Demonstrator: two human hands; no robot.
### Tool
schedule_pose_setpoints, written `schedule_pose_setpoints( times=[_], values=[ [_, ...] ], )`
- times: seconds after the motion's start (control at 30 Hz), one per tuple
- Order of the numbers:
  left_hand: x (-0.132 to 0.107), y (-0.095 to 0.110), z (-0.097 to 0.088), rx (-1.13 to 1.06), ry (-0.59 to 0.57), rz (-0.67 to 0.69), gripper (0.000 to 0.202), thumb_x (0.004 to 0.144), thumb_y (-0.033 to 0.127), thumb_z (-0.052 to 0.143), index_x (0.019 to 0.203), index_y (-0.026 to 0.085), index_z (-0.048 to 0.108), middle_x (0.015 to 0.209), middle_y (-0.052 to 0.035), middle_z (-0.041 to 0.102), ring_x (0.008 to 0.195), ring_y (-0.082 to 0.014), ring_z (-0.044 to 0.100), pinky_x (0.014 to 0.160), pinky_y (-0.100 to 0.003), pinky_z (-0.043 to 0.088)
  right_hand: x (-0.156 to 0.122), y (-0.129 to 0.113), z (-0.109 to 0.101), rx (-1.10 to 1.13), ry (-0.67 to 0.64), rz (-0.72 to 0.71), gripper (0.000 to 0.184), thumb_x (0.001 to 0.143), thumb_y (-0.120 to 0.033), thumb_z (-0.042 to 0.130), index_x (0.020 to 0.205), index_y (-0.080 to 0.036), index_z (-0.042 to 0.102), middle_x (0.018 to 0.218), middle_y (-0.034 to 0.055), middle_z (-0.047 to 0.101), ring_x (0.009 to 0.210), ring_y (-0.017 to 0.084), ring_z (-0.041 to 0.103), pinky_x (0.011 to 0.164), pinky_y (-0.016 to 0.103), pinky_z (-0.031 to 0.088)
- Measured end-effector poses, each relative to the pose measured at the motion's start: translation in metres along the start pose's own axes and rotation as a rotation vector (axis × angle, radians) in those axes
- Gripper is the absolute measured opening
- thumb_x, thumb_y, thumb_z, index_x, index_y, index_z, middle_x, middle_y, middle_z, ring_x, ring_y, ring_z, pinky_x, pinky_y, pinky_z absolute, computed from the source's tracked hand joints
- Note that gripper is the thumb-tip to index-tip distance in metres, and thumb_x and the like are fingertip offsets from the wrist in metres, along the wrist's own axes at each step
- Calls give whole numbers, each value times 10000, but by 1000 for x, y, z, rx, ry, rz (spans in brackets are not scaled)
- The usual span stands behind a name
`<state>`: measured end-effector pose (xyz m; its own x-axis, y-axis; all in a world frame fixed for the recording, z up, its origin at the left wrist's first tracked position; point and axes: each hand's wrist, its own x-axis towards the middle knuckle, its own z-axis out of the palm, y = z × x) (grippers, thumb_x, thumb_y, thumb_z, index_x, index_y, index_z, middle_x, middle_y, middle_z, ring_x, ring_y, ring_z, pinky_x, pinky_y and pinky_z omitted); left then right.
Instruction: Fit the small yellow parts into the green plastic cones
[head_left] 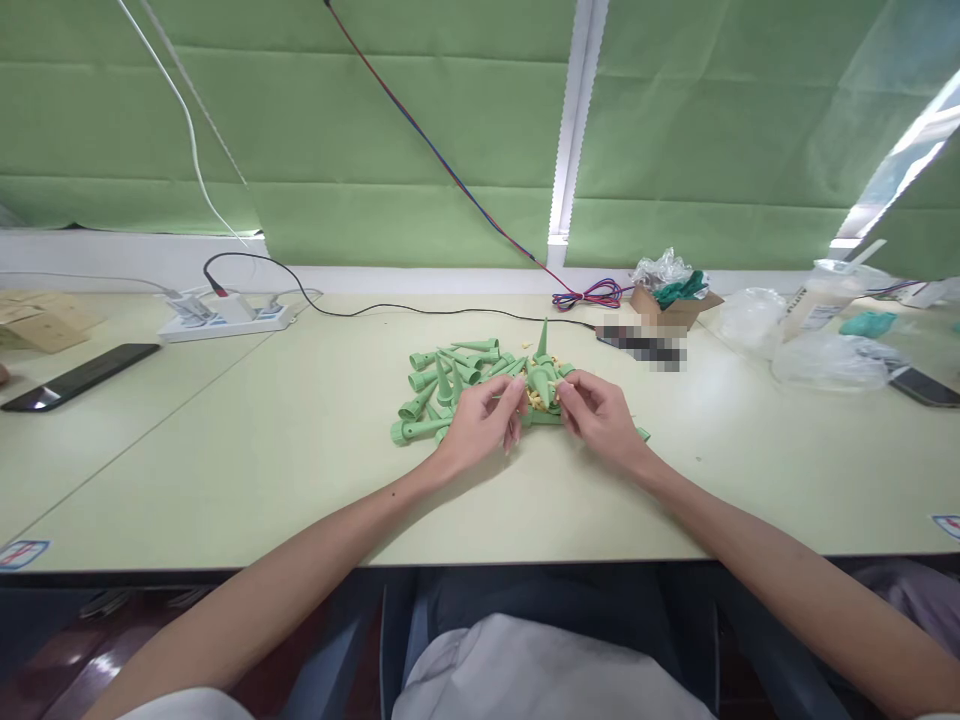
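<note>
A green cone-shaped plastic spike (539,382) is between my two hands, its point tilted down toward me. My left hand (484,418) is closed, with its thumb and fingertips at the spike's left side. On the other side, my right hand (604,418) pinches at the spike's edge; what its fingertips hold is too small to make out. Small yellow pieces (534,402) lie in a heap under and behind the spike. More green spikes (420,381) are piled on the table around my left hand, and one (543,340) stands point up behind. My fingers partly hide the pile.
A power strip (229,318) with plugs and a black phone-like slab (82,376) are at the left. A black cable (390,307) crosses the table's back. To the right are a small cardboard box (671,312), plastic bags (825,362), a cup (817,300) and a phone (926,387).
</note>
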<state>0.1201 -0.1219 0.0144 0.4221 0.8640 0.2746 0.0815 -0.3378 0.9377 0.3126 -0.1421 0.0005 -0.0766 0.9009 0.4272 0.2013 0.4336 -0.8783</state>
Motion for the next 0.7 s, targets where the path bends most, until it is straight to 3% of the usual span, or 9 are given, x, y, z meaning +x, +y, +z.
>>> schedule_pose_setpoints(
  times=[0.3,0.57,0.7],
  values=[
    [-1,7,0,-6,-100,-84,486,961,608,468,728,182,502,502,21,540,403,-126,526,422,-249,426,-3,-4,-1,-164,-67,-79,303,1008,-446,503,825,-216,577,613,-16,507,547,141,446,546,298,363],
    [-3,2,-1,212,-120,13,390,970,534,501,793,187,496,525,41,535,438,-110,517,461,-229,408,-4,3,0,-160,-52,-54,345,1034,-463,427,778,-234,457,583,-26,452,526,148,411,523,305,339],
    [-2,0,-1,338,-82,143,328,937,468,582,800,184,494,573,44,506,461,-93,488,448,-214,376,-4,5,1,-93,-66,-41,381,1037,-480,420,742,-242,383,573,-37,397,500,139,380,497,304,322]
  ],
)
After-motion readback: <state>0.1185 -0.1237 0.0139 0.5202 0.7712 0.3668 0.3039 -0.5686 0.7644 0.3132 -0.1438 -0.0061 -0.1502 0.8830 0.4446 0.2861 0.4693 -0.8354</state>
